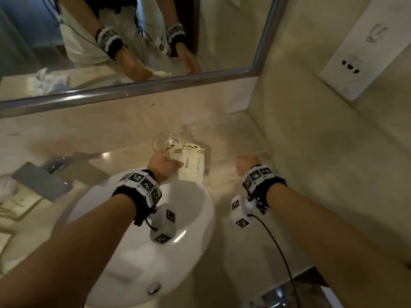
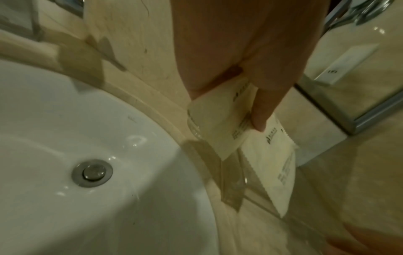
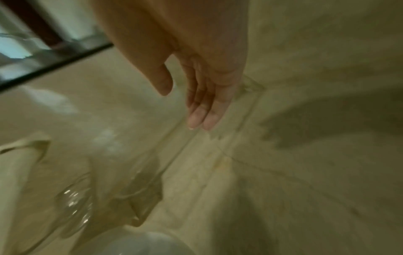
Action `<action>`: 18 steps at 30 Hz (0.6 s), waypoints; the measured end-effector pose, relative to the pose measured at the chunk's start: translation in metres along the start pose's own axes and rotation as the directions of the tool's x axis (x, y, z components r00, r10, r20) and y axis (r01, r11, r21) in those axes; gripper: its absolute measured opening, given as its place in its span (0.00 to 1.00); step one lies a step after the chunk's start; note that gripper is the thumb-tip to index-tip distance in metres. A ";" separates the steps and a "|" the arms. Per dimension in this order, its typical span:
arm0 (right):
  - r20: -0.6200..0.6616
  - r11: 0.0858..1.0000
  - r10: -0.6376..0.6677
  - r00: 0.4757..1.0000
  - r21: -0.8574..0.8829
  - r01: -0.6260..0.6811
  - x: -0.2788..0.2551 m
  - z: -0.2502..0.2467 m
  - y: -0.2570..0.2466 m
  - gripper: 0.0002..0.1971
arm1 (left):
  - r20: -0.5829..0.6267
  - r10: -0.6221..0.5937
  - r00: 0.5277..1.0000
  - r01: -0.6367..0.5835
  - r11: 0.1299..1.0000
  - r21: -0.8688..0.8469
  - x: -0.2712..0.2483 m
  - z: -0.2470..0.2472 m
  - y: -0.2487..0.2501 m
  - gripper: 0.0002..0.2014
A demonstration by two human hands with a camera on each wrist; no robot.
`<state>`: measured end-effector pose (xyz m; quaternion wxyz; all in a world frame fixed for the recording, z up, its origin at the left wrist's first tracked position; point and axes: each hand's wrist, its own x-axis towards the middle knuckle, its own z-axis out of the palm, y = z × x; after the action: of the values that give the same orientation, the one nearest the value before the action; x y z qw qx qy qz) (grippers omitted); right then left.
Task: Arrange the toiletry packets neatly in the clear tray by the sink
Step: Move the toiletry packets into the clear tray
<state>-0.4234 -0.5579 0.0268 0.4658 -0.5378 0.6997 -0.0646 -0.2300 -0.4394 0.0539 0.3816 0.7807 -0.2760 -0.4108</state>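
My left hand (image 1: 164,163) grips a small stack of cream toiletry packets (image 1: 193,162) with gold stripes, holding them over the left end of the clear tray (image 1: 220,163) behind the sink. In the left wrist view a thumb and a finger (image 2: 260,119) pinch two overlapping packets (image 2: 270,165) above the tray's clear wall (image 2: 231,182). My right hand (image 1: 244,163) is at the tray's right end. Its fingers (image 3: 199,119) are straight and touch the tray rim (image 3: 248,124), holding nothing.
The white basin (image 1: 155,236) lies just in front of the tray. A clear drinking glass (image 1: 166,140) stands behind my left hand. A grey faucet (image 1: 40,181) and more cream packets (image 1: 20,203) are at the left. The mirror frame (image 1: 133,91) and a wall socket panel (image 1: 364,54) border the counter.
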 end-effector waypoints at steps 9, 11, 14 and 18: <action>0.232 0.613 0.092 0.968 0.753 -0.239 0.029 0.028 0.019 0.40 | 0.038 -0.053 0.998 0.054 0.998 -0.036 0.024 0.038 -0.014 0.14; 0.279 0.469 0.058 0.959 0.840 -0.273 0.034 0.032 0.014 0.42 | 0.042 -0.044 0.998 0.045 0.999 -0.022 0.028 0.040 -0.014 0.14; 0.309 0.260 0.055 0.949 0.914 -0.313 0.042 0.034 0.015 0.45 | 0.031 -0.037 0.999 0.038 0.999 -0.029 0.035 0.043 -0.013 0.15; 0.323 0.086 0.016 0.946 0.943 -0.323 0.049 0.035 0.016 0.45 | 0.025 -0.046 0.999 0.046 0.999 -0.026 0.039 0.049 -0.008 0.14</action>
<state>-0.4083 -0.5769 -0.0305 0.7853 -0.0075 0.4753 -0.3967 -0.2512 -0.4821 0.0121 0.3792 0.7766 -0.2570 -0.4324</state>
